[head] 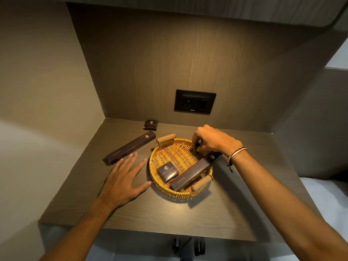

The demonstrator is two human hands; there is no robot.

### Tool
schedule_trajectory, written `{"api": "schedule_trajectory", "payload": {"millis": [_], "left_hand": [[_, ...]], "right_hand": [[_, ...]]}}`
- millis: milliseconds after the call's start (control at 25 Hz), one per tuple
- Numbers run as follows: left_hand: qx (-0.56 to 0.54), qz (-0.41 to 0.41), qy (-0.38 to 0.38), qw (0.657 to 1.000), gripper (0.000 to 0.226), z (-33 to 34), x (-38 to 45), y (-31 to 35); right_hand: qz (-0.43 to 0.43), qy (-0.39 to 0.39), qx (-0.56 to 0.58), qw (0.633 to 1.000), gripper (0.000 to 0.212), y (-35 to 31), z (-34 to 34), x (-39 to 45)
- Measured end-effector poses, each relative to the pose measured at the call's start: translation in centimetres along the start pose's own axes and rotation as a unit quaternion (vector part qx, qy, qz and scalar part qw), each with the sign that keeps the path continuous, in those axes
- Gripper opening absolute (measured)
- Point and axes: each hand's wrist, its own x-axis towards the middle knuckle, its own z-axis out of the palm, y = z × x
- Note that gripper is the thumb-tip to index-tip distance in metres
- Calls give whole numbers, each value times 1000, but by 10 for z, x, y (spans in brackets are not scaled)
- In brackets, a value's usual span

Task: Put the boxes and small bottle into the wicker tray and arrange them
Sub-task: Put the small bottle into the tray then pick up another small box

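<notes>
A round wicker tray (pixel 173 153) with two wooden handles sits mid-shelf. Inside it lie a small square dark box (pixel 168 173) and a long dark "Dental Kit" box (pixel 195 171), which leans over the right rim. My right hand (pixel 212 141) is at the tray's far right side, fingers pinched on a small dark-capped bottle (pixel 195 147) that is mostly hidden. My left hand (pixel 125 180) lies flat and open on the shelf, its thumb touching the tray's left rim. A second long box (pixel 130 147) and a second small box (pixel 151 125) lie on the shelf, left of and behind the tray.
The wooden shelf (pixel 169 213) stands in a recess with walls at the left and back. A black socket plate (pixel 194 101) is on the back wall. A white surface (pixel 327 196) lies at the lower right. Dark objects (pixel 188 245) show below the shelf's front edge.
</notes>
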Motion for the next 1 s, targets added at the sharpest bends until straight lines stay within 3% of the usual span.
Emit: {"api": "schedule_trajectory", "payload": {"millis": [400,720,840,1000], "left_hand": [[-6,2,6,1000,89,-2,0,3],[-10,-5,-7,1000,88,-6,-2,5],[-13,-2,-7,1000,88,-7,-2,5],[-10,1,1,1000,88,-8,-2,6]], "right_hand": [[5,6,39,999,30,1,-6,-1],[6,121,167,979,22,-26,-35,54],[12,72,185,980,33,-56,-28,98],[28,-20,111,993,50,-80,-17,146]]}}
